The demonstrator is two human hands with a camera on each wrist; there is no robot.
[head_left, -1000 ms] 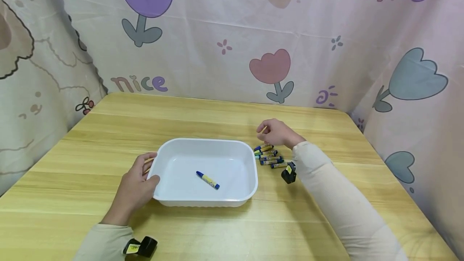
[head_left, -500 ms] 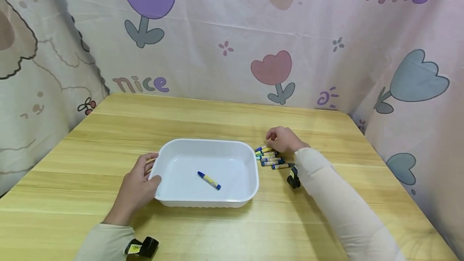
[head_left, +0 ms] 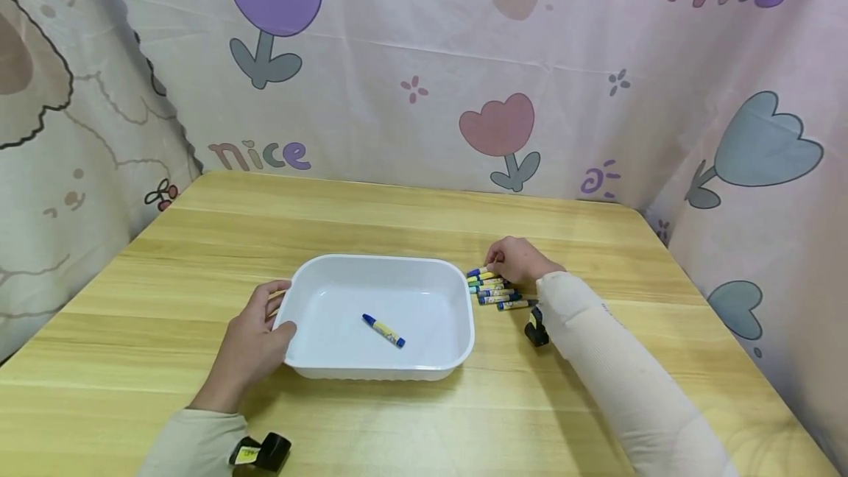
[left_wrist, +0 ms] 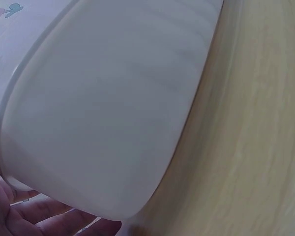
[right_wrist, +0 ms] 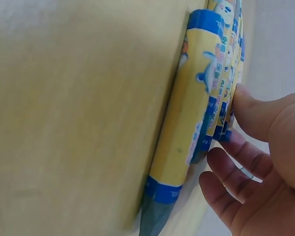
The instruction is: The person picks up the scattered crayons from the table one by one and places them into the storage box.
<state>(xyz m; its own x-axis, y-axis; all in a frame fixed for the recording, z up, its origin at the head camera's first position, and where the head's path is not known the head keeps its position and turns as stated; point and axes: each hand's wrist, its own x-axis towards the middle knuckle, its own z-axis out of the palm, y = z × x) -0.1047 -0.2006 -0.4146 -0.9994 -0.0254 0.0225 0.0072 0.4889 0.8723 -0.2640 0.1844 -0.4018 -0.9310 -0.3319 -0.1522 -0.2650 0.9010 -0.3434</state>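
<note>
My left hand (head_left: 248,337) grips the left rim of a white plastic tray (head_left: 377,368), thumb over the edge and fingers along the outer wall. One blue crayon (head_left: 383,330) with a yellow wrapper lies on the tray's floor. Just right of the tray, several crayons (head_left: 498,299) lie side by side on the table. My right hand (head_left: 523,262) is at the far end of that row, pinching the farthest crayon (head_left: 478,271) between thumb and fingers. In the right wrist view, a dark-tipped crayon (right_wrist: 184,103) lies nearest the camera, partly hiding the others and the pinch.
The wooden table (head_left: 397,433) extends around the tray on all sides. A printed cloth (head_left: 384,35) hangs behind the table and along both sides. A black camera sits on each wrist, the right one (head_left: 536,327) close to the nearest crayon.
My right hand has come down and slightly right, from above the crayons onto the farthest one, and its fingers have closed there. The left hand and tray hold still.
</note>
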